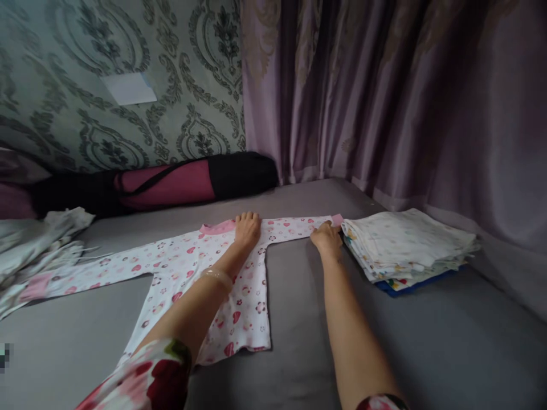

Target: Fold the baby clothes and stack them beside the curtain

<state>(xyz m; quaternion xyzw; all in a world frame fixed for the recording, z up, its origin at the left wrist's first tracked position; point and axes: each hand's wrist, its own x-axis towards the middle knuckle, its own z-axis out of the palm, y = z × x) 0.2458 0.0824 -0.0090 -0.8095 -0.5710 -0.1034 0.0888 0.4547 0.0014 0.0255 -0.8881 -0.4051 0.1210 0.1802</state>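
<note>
A small white long-sleeved shirt printed with pink hearts and flowers lies spread flat on a grey bed surface, both sleeves stretched out sideways. My left hand rests flat on it near the pink collar, fingers together and pressing down. My right hand is closed on the end of the right sleeve at its pink cuff, just beside a stack of folded clothes.
A loose heap of pale garments lies at the left edge. A long pink and black bag lies against the patterned wall. Purple curtains hang at the back and right.
</note>
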